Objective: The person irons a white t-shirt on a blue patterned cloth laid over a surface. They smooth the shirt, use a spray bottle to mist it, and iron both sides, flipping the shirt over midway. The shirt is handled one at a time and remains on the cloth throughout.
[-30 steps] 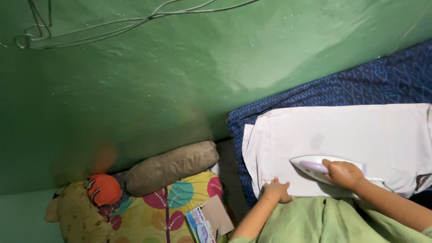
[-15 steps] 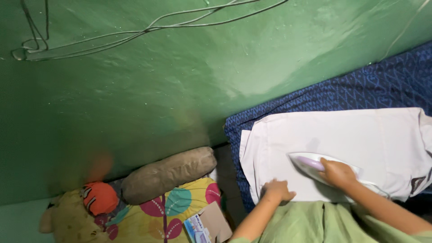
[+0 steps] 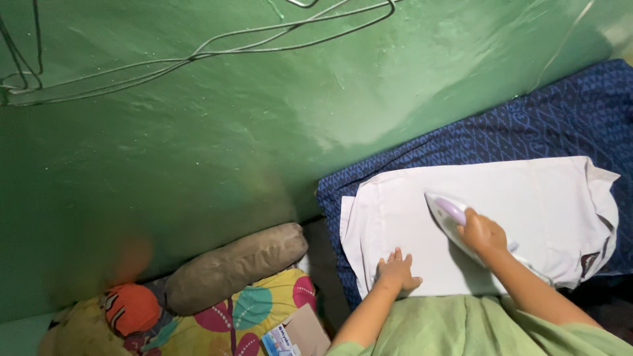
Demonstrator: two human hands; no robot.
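A white garment lies spread flat on a dark blue patterned cloth. My right hand grips the purple handle of a white electric iron, whose tip points up and to the left on the garment. My left hand rests flat, fingers spread, on the garment's near left edge, holding it down. A green cloth covers my lap below both hands.
A green wall fills the upper view, with loose wires running across it. At lower left lie a brown bolster pillow, a colourful floral sheet, an orange stuffed toy and a small cardboard box.
My right hand has pushed the iron up and to the left and turned its tip further away from me. My left hand opened its fingers flat. The view has shifted, so everything sits further left.
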